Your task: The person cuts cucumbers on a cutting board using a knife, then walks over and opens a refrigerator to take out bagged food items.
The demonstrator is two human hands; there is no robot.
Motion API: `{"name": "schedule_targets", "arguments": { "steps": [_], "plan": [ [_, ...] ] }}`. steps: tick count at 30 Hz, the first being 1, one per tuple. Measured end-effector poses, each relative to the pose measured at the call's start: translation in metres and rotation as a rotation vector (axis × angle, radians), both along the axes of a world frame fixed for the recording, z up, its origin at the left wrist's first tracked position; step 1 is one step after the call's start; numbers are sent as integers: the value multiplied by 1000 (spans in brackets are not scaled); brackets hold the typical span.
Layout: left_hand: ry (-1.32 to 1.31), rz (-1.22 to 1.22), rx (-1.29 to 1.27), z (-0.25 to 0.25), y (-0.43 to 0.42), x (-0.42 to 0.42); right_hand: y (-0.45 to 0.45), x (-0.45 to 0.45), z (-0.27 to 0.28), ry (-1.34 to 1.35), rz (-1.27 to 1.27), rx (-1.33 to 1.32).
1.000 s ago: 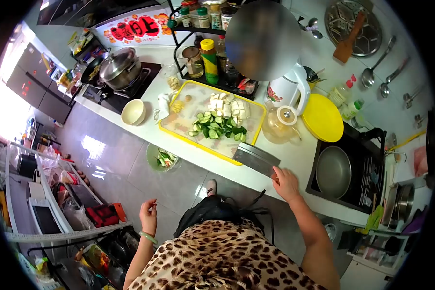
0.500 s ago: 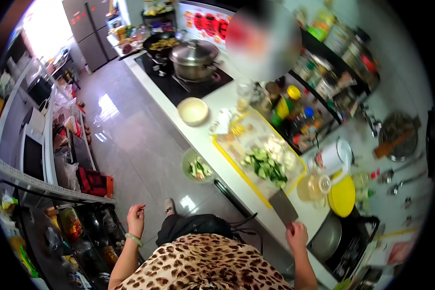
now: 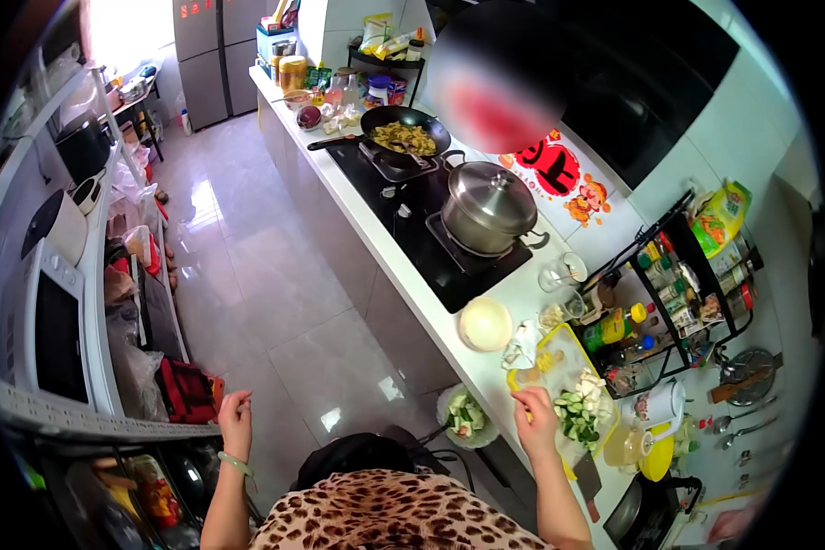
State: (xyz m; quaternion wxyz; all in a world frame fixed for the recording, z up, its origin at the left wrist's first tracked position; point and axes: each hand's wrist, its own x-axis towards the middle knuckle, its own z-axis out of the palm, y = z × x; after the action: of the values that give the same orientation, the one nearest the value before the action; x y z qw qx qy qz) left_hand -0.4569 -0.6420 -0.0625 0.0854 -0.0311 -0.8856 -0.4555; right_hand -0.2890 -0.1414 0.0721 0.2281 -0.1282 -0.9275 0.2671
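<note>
My left hand (image 3: 236,423), a bangle on its wrist, hangs over the floor with its fingers loosely bent and holds nothing. Beside the yellow-rimmed cutting board (image 3: 573,346), my right hand (image 3: 535,422) is raised near the counter's edge, empty, its fingers loosely curled and apart. Sliced cucumber (image 3: 577,419) and pale white pieces (image 3: 593,392) lie on the board, with small yellow bits (image 3: 548,361) at its far end. A knife (image 3: 588,478) rests at the board's near end. A cream bowl (image 3: 486,324) and a crumpled white cloth or tissue (image 3: 522,346) sit beyond the board.
On the black stove (image 3: 403,223) stand a wok (image 3: 376,117) with cooked food and a lidded steel pot (image 3: 491,206). A bin (image 3: 467,417) with scraps is below the counter. A spice rack (image 3: 678,293) lines the wall. Shelves with a microwave (image 3: 57,325) stand left.
My right hand has left the knife's handle and moved forward along the counter. The knife stays by the board. The view has shifted toward the stove, and my left hand remains low at the left.
</note>
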Motion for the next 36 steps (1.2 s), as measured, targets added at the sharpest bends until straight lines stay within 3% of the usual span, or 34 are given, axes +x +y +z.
{"name": "schedule_targets", "arguments": {
  "steps": [6,7,10,11,12,15,16,17,18,19,22,25,27,30,33,36],
  "plan": [
    [44,-31,86,16,-31,-160,-74,-170,3,-110,181,-124],
    [-86,12,117,24,-36,-181,-81,-201,-4,-104,219,-134],
    [-76,-15,-69,-26,-104,-230,-107,-307,-13,-144,343,-152],
    [-96,-36,-216,-63,-136,-235,-113,-347,-22,-142,397,-164],
    [-250,-7,-160,-57,-147,-231,-125,-385,-26,-144,452,-190],
    [-479,231,-41,-141,-230,-173,-175,-504,-22,-114,639,-252],
    [-574,380,-39,-140,-236,-146,-192,-541,-14,-114,712,-253],
    [-691,539,122,-145,-240,-120,-212,-578,-9,-110,777,-228],
    [-821,527,19,-125,-237,-103,-232,-612,0,-82,864,-238],
    [-822,956,286,-171,-242,-58,-254,-645,13,-52,950,-249],
    [-1216,1015,318,-157,-197,-67,-320,-740,23,27,1183,-251],
    [-1322,1002,425,-178,-177,-148,-383,-828,31,100,1346,-190],
    [-1334,974,470,-215,-184,-209,-414,-890,20,96,1371,-173],
    [-1275,948,477,-225,-228,-336,-453,-975,28,16,1311,-169],
    [-1121,904,383,-251,-303,-478,-462,-1065,51,-20,1190,-175],
    [-789,781,185,-253,-392,-692,-452,-1145,63,-42,1007,-202]
  ]
}}
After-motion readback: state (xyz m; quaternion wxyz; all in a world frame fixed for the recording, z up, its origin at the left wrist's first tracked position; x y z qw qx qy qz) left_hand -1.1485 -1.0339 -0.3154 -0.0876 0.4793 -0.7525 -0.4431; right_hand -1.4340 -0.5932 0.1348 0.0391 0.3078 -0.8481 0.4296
